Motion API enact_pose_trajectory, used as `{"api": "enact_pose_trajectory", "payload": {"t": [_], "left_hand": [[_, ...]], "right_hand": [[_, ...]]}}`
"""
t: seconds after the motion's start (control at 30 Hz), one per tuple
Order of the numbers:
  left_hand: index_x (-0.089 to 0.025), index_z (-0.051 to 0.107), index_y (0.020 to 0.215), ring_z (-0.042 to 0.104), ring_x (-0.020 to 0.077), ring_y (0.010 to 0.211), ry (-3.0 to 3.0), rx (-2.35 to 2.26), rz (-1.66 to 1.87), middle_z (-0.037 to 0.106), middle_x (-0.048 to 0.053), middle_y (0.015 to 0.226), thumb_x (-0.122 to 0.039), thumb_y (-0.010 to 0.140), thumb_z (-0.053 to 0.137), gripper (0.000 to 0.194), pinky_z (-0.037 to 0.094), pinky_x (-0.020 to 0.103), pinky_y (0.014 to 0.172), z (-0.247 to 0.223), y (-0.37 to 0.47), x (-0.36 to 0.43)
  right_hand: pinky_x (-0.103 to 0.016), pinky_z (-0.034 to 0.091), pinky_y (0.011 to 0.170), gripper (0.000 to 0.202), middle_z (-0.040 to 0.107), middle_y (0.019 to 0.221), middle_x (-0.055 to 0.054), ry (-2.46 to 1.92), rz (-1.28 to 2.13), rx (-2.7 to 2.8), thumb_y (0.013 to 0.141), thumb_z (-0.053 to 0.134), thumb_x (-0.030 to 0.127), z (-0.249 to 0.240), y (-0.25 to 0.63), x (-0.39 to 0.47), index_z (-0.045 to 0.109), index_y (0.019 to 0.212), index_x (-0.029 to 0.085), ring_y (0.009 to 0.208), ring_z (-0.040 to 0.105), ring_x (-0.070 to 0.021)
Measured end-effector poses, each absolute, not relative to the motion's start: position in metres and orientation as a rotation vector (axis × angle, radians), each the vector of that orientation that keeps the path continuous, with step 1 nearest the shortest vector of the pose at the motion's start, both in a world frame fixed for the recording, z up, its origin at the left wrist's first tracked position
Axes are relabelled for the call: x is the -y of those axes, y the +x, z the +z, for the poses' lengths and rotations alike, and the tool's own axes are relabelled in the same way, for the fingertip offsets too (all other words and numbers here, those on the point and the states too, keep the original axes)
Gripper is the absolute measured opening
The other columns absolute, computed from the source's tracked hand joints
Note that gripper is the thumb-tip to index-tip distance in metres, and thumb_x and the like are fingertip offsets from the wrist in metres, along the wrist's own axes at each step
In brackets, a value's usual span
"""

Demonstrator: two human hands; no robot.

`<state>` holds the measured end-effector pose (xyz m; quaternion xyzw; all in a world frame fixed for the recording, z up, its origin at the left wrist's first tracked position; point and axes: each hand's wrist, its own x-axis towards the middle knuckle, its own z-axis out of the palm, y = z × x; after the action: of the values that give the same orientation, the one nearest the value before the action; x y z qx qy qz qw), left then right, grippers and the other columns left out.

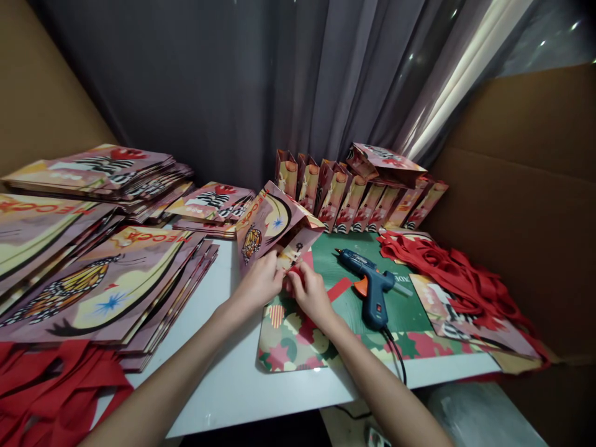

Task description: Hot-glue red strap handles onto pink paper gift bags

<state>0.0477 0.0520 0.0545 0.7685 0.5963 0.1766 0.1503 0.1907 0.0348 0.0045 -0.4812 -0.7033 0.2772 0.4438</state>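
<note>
A printed paper gift bag (261,225) lies tilted in front of me, its opening facing my fingers. My left hand (261,282) is closed on the edge of this bag. Close beside it, my right hand (311,293) pinches a red ribbon (295,270) against the bag's opening; the fingertips partly hide it. A length of red ribbon (339,289) also shows on the green mat (326,261), just right of my right hand. The blue glue gun (370,282) lies on the mat farther right, its nozzle pointing up and left.
Flat bags are stacked (116,279) at the left, with red ribbons (60,391) in front. Several bags stand in a row (344,195) at the back. A heap of red ribbons (456,273) lies at the right. The gun's cord (399,357) runs over the table edge.
</note>
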Motion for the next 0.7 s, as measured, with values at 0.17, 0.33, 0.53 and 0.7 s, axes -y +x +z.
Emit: {"api": "enact_pose_trajectory", "payload": {"t": [0.17,0.33,0.53,0.7], "left_hand": [[-0.016,0.052,0.095,0.067,0.0242,0.091,2.213,-1.716,0.501,0.068,0.010,0.093,-0.014,0.092,0.049,0.005,0.047,0.030,0.074,0.0553,0.0474,-0.0516],[-0.015,0.055,0.097,0.067,0.0259,0.094,2.232,-1.696,0.483,0.069,0.013,0.097,-0.012,0.091,0.048,0.010,0.047,0.031,0.076,0.0549,0.0484,-0.0511],[-0.013,0.055,0.105,0.068,0.0252,0.096,2.239,-1.649,0.505,0.070,0.013,0.098,-0.008,0.091,0.047,0.017,0.047,0.030,0.078,0.0534,0.0511,-0.0491],[-0.013,0.055,0.106,0.069,0.0230,0.090,2.229,-1.644,0.536,0.071,0.011,0.092,-0.009,0.092,0.044,0.019,0.048,0.028,0.073,0.0529,0.0519,-0.0493]], "right_hand": [[-0.024,0.040,0.061,0.017,0.060,0.065,0.001,-1.244,0.632,1.736,0.094,0.042,0.030,0.0059,0.1894,-0.0336,0.046,0.079,0.024,0.058,0.056,-0.0147],[-0.026,0.038,0.061,0.018,0.058,0.066,0.001,-1.354,0.544,1.752,0.092,0.041,0.029,0.0024,0.1878,-0.0325,0.043,0.075,0.024,0.059,0.053,-0.0156],[-0.026,0.040,0.060,0.019,0.060,0.066,0.000,-1.343,0.615,1.702,0.093,0.040,0.029,0.0026,0.1893,-0.0341,0.042,0.075,0.024,0.058,0.055,-0.0155],[-0.023,0.041,0.050,0.014,0.061,0.059,0.004,-1.168,0.892,1.685,0.094,0.039,0.031,0.0010,0.1928,-0.0383,0.040,0.082,0.025,0.045,0.054,-0.0128]]}}
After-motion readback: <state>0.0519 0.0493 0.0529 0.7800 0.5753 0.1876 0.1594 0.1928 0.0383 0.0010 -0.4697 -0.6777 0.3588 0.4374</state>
